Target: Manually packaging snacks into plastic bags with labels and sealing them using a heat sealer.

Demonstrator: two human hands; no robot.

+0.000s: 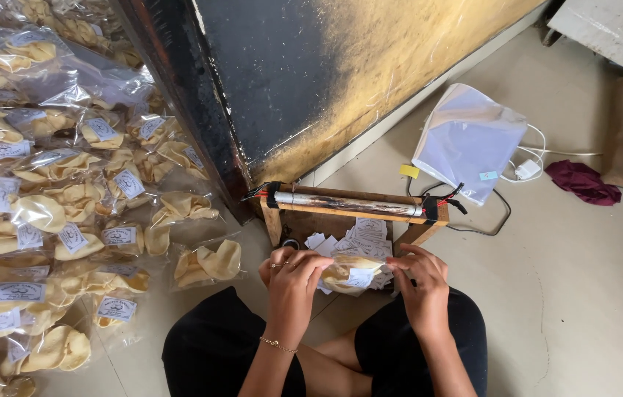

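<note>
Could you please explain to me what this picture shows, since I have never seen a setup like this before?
The picture comes from a camera worn on a person's head, looking down at their own lap as they sit on the floor. The left hand and right hand hold a clear bag of pale crackers between them, with a white label on it. In front stands a small wooden frame carrying a metal rod with wires at both ends. Loose white labels lie beneath it. To the left lies a heap of filled bags; a stack of empty bags lies behind.

A home packing workshop: a heap of clear labelled bags of pale crackers [47, 213] lies on the tiled floor [584, 279] beside a wooden-framed metal heat-sealing bar [352, 204].
</note>
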